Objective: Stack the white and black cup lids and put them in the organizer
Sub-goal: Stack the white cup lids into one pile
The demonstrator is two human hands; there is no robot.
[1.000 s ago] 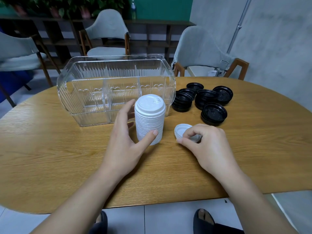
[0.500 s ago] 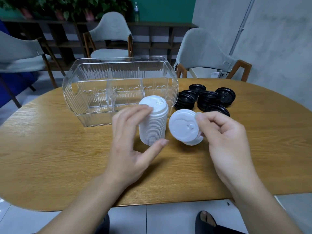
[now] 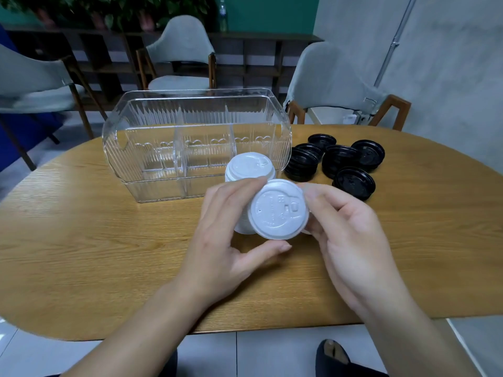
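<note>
A single white lid (image 3: 277, 210) is held above the table, tilted with its top facing me. My right hand (image 3: 351, 235) pinches its right rim. My left hand (image 3: 220, 240) curves round its left side, fingertips on the upper rim and thumb just under the lower rim. Behind the lid a tall stack of white lids (image 3: 249, 170) stands on the table, its lower half hidden by my left hand and the lid. The clear ribbed organizer (image 3: 152, 148) stands just behind the stack with nothing in its compartments. Several low stacks of black lids (image 3: 340, 161) lie to the right.
The oval wooden table (image 3: 81, 240) has its front edge close to me. Grey chairs stand behind it, one (image 3: 326, 83) at the back right and one (image 3: 179, 50) behind the organizer. A foot in a black sandal (image 3: 332, 352) shows on the floor below.
My right hand lifted the white lid off the table and brought it up toward me. My left hand left the stack's side and closed round the lid's left rim.
</note>
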